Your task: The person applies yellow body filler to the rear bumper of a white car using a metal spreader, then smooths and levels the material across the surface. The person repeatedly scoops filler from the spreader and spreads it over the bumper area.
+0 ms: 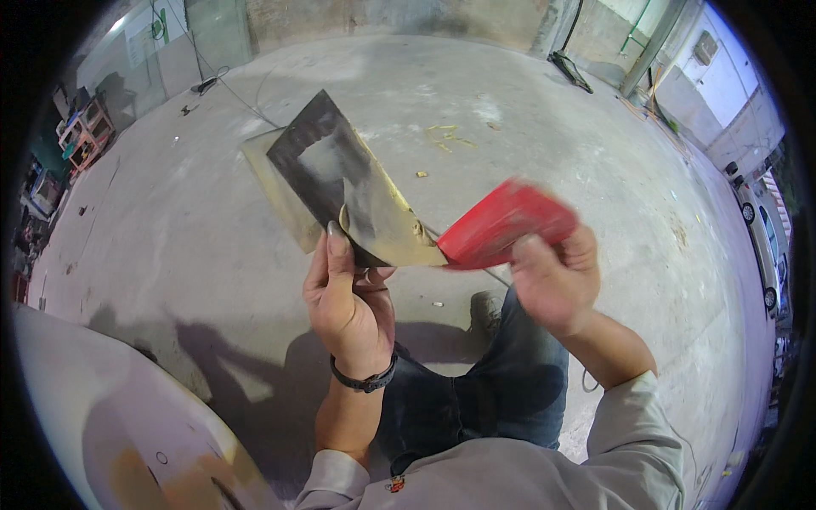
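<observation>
My left hand (344, 289) pinches a dark, flat rectangular plate (319, 136), its thumb on the face and its fingers underneath. Pale yellowish filler is smeared over the plate's lower right part and along its right edge. Behind the plate shows a second, pale yellow-stained sheet (272, 183); whether it is joined to the plate I cannot tell. My right hand (552, 276), slightly blurred, grips a red flat spreader (497, 225), thumb on top. The spreader is bent and its left tip meets the plate's lower right corner.
A pale curved panel (85, 374) with yellow-brown patches stands close at lower left. Yellow scraps (446, 136) lie on the concrete floor (391, 85). A cable (242, 102) trails across it. A reddish rack (85, 136) is far left; a car (761, 229) stands far right.
</observation>
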A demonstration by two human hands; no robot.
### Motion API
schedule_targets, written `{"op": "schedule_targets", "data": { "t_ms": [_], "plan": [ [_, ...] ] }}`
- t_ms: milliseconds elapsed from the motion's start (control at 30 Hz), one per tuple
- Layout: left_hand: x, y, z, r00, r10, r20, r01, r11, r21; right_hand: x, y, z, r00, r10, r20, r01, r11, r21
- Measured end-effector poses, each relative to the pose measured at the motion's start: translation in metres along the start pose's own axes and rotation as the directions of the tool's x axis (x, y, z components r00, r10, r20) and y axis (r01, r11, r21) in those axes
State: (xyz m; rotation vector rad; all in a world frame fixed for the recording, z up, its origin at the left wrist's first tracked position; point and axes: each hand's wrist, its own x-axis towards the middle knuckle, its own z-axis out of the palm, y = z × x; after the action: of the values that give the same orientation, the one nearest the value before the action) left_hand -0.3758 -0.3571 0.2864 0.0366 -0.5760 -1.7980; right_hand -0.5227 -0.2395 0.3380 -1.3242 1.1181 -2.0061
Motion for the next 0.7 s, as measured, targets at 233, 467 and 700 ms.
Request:
{"op": "schedule_targets", "data": {
  "t_ms": [233, 467, 700],
  "plan": [
    [-0.01, 0.012, -0.006, 0.999, 0.001, -0.051, 0.007, 0.988, 0.153, -0.001, 0.005, -0.005, 0.985, 0.174, -0.015, -0.167, 0.962, 0.217],
    [-0.009, 0.024, -0.024, 0.985, -0.108, 0.131, 0.122, 0.988, -0.1, 0.024, 0.008, 0.014, 0.833, 0.55, 0.056, -0.551, 0.834, -0.006],
    [-0.032, 0.018, -0.033, 0.898, -0.369, 0.239, 0.411, 0.898, -0.157, 0.068, 0.008, 0.011, 0.965, 0.154, 0.211, -0.241, 0.838, 0.49]
  ]
}}
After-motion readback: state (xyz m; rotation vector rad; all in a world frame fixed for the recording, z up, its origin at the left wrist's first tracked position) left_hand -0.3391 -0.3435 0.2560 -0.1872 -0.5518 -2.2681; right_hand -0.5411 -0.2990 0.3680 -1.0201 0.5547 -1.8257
